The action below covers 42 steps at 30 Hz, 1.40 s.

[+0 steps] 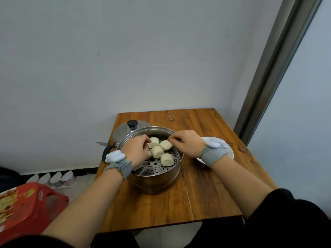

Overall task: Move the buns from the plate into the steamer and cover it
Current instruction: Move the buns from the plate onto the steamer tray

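**Over the steamer: both hands setting buns down**

On the wooden desk [206, 190], the steamer [166, 183] holds 4 visible buns [157, 151] on its perforated tray. Left hand [136, 149] and right hand [188, 144] each pinch a bun at the tray's 12 o'clock. Plate [231, 154] sits at 3 o'clock, lid [125, 131] at 10. Risk: crowded buns could squash or stick, because they touch.

Buns [157, 151]: pale cream. Steamer [157, 178]: silver steel, tray perforated with round holes. Lid [125, 132]: silver (black knob). Counter [206, 185]: warm brown wood grain. Plate [230, 152]: white. Wristbands [212, 154]: grey. Stool [30, 206]: red.
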Motion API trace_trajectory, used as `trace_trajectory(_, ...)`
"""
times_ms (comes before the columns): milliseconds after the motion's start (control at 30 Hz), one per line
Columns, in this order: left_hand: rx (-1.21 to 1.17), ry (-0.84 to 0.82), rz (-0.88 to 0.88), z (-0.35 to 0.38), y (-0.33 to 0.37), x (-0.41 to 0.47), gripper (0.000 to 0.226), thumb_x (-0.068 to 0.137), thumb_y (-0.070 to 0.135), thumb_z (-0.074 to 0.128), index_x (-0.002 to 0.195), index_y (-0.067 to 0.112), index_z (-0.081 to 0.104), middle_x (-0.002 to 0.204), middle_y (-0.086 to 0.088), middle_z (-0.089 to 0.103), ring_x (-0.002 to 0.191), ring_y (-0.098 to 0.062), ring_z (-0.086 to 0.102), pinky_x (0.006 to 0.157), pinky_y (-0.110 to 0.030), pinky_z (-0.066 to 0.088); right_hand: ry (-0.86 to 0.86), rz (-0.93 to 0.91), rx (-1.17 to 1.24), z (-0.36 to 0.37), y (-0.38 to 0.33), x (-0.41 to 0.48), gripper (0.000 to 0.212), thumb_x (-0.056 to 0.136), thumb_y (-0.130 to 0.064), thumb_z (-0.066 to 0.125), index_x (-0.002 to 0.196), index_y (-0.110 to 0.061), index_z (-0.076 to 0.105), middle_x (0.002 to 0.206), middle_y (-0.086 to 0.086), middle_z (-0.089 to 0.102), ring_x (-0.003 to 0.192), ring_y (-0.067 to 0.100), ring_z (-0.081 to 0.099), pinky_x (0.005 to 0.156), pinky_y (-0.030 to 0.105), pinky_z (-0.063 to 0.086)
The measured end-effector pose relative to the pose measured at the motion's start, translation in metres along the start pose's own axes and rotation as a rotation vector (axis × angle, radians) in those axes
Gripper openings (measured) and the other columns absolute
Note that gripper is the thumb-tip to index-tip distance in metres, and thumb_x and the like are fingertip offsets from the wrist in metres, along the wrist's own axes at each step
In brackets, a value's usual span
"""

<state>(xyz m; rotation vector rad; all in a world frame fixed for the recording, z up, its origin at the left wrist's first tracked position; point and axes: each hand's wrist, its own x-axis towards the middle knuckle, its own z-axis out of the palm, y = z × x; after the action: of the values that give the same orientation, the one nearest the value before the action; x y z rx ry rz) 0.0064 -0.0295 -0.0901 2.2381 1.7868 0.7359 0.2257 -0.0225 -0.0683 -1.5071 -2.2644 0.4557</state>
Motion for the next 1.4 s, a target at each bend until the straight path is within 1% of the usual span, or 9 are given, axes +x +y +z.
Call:
trace_trajectory(133, -0.069, 0.07, 0.085, -0.003, 0.026, 0.0, 0.021, 0.09, 0.01, 0.053, 0.104, 0.016, 0.067, 0.097, -0.002, 0.071, 0.087, -0.022, 0.064, 0.077, -0.037, 0.051, 0.11, 0.062, 0.027, -0.025, 0.016, -0.019, 0.026, 0.1, -0.03, 0.051, 0.112, -0.02, 0.071, 0.107, -0.001, 0.074, 0.096, 0.017, 0.066, 0.087, 0.037, 0.054)
trace_trajectory(467, -0.113, 0.046, 0.211, 0.023, 0.092, 0.006, 0.016, 0.092, 0.015, 0.052, 0.101, 0.018, 0.065, 0.099, 0.0, 0.069, 0.088, -0.019, 0.063, 0.079, -0.035, 0.052, 0.287, 0.163, -0.009, -0.06, 0.075, -0.06, 0.027, 0.101, -0.029, 0.05, 0.116, -0.021, 0.07, 0.113, -0.004, 0.072, 0.099, 0.016, 0.065, 0.085, 0.033, 0.054)
trace_trajectory(667, -0.146, 0.009, 0.242, 0.054, 0.129, 0.004, 0.018, 0.093, 0.014, 0.051, 0.103, 0.016, 0.065, 0.099, -0.002, 0.066, 0.089, -0.017, 0.062, 0.079, -0.03, 0.05, 0.318, 0.232, -0.023, -0.062, 0.118, -0.083, 0.027, 0.1, -0.03, 0.049, 0.114, -0.022, 0.07, 0.112, -0.003, 0.072, 0.098, 0.018, 0.066, 0.085, 0.037, 0.055)
trace_trajectory(867, -0.188, -0.032, 0.345, 0.091, 0.162, 0.003, 0.02, 0.094, 0.012, 0.049, 0.105, 0.012, 0.066, 0.104, -0.003, 0.064, 0.094, -0.018, 0.06, 0.08, -0.027, 0.046, 0.269, 0.341, -0.017, -0.058, 0.162, -0.102, 0.026, 0.1, -0.028, 0.049, 0.114, -0.023, 0.071, 0.109, -0.002, 0.073, 0.095, 0.018, 0.065, 0.082, 0.035, 0.054)
trace_trajectory(967, -0.193, -0.105, 0.333, 0.108, 0.171, 0.003, 0.022, 0.094, 0.012, 0.048, 0.11, 0.012, 0.064, 0.111, -0.005, 0.062, 0.103, -0.021, 0.058, 0.087, -0.031, 0.047, 0.245, 0.382, 0.0, -0.053, 0.176, -0.107, 0.027, 0.1, -0.029, 0.047, 0.114, -0.026, 0.07, 0.111, -0.003, 0.072, 0.095, 0.016, 0.064, 0.083, 0.036, 0.055)
trace_trajectory(1067, -0.143, -0.246, 0.288, 0.131, 0.175, 0.006, 0.03, 0.097, 0.017, 0.044, 0.124, 0.016, 0.058, 0.127, -0.004, 0.055, 0.117, -0.022, 0.052, 0.095, -0.034, 0.046, 0.229, 0.405, 0.02, -0.048, 0.189, -0.113, 0.026, 0.1, -0.026, 0.048, 0.113, -0.026, 0.07, 0.114, -0.004, 0.071, 0.098, 0.015, 0.062, 0.085, 0.03, 0.051)
trace_trajectory(1200, 0.031, -0.396, 0.295, 0.161, 0.17, 0.01, 0.041, 0.102, 0.03, 0.034, 0.142, 0.026, 0.044, 0.157, -0.003, 0.03, 0.14, -0.028, 0.033, 0.11, -0.046, 0.037, 0.195, 0.427, 0.0, -0.038, 0.206, -0.115, 0.027, 0.101, -0.023, 0.046, 0.114, -0.024, 0.069, 0.116, -0.003, 0.069, 0.105, 0.019, 0.063, 0.089, 0.033, 0.051)
trace_trajectory(1267, 0.132, -0.438, 0.331, 0.172, 0.162, 0.011, 0.043, 0.103, 0.036, 0.028, 0.145, 0.031, 0.039, 0.162, 0.0, 0.02, 0.143, -0.028, 0.028, 0.111, -0.05, 0.033, 0.17, 0.439, 0.005, -0.033, 0.215, -0.112, 0.027, 0.102, -0.023, 0.045, 0.115, -0.025, 0.068, 0.115, -0.002, 0.069, 0.104, 0.02, 0.063, 0.09, 0.036, 0.053)
trace_trajectory(1400, 0.268, -0.383, 0.363, 0.187, 0.142, 0.012, 0.05, 0.1, 0.048, 0.023, 0.144, 0.031, 0.039, 0.16, -0.002, 0.027, 0.139, -0.025, 0.036, 0.109, -0.042, 0.029, 0.154, 0.439, -0.012, -0.02, 0.225, -0.098, 0.028, 0.101, -0.023, 0.044, 0.12, -0.025, 0.066, 0.121, -0.001, 0.067, 0.11, 0.019, 0.061, 0.095, 0.035, 0.05)
